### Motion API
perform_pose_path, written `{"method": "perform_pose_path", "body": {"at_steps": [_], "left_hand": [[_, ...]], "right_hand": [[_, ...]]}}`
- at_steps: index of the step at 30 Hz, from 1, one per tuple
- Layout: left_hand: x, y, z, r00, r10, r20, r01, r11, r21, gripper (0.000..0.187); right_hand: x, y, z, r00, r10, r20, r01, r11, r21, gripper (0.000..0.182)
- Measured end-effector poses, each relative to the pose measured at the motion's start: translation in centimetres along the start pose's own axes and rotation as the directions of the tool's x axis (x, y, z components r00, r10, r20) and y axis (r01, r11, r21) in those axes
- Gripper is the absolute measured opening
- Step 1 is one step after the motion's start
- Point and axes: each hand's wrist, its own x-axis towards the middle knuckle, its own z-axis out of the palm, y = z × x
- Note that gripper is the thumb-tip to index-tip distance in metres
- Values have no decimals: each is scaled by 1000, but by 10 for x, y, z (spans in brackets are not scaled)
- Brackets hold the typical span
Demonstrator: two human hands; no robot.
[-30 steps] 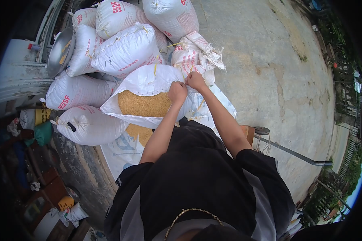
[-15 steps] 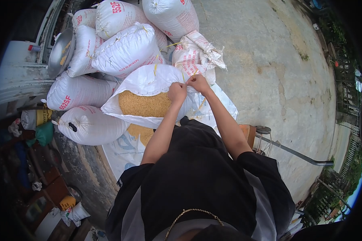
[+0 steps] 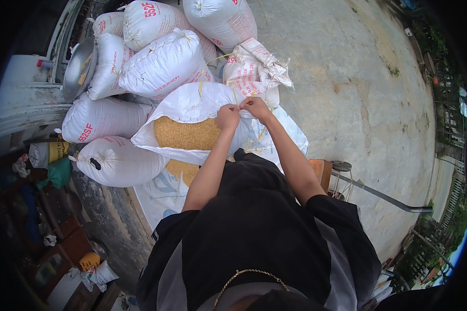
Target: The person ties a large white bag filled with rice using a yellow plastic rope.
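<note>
An open white sack (image 3: 192, 101) full of golden grain (image 3: 187, 135) lies in front of me, its mouth gaping toward the left. At the right end of its rim my left hand (image 3: 228, 117) is closed on the sack's edge. Close beside it, almost touching, my right hand (image 3: 255, 108) pinches the same rim, where a thin yellow string (image 3: 252, 95) shows near the fingers. What lies right between the fingertips is too small to make out.
Filled, tied white sacks (image 3: 163, 65) are piled behind and left. A metal basin (image 3: 80, 69) leans at the left. Spilled grain (image 3: 181, 171) lies on a white sheet (image 3: 161, 199) below the sack. A wooden object with a metal bar (image 3: 384, 197) is at the right.
Both hands stay at the sack's rim with nearly the same grip. The view has shifted very slightly.
</note>
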Motion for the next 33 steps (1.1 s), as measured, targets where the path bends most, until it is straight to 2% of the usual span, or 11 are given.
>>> {"method": "perform_pose_path", "body": {"at_steps": [2,7,9,10,12,16,21,24,27,29,33], "left_hand": [[-3,-3,4,999,11,-31,-12,1000,-23,22],[-1,-15,13,996,32,-83,-40,995,-94,18],[10,-33,25,972,176,-154,-203,962,-183,16],[12,-38,25,972,176,-155,-203,962,-181,16],[9,-34,14,982,178,-55,-187,940,-286,16],[2,-24,-4,984,177,2,-168,936,-309,16],[4,-16,-15,973,218,72,-218,976,-16,21],[4,-14,-14,968,245,53,-248,966,76,21],[3,-14,-11,961,275,37,-277,957,83,20],[1,-16,-11,957,286,44,-289,956,58,20],[0,-19,-15,934,355,49,-355,935,-10,19]], "right_hand": [[-2,-1,-1,996,-17,-82,-1,977,-214,14],[-2,-4,2,999,15,-52,-26,976,-218,15],[1,1,3,999,-14,-33,7,974,-225,15],[2,4,4,1000,-13,-18,9,979,-205,15],[3,1,5,1000,-14,-3,14,983,-186,15],[4,3,7,1000,-1,3,2,975,-221,16],[0,5,7,1000,2,-29,-8,982,-190,20],[0,5,6,1000,9,-8,-10,989,-150,17],[8,6,1,999,17,42,-14,997,-80,18],[15,2,-2,988,150,24,-148,987,-63,24],[23,-23,0,972,235,25,-232,968,-97,31]]}}
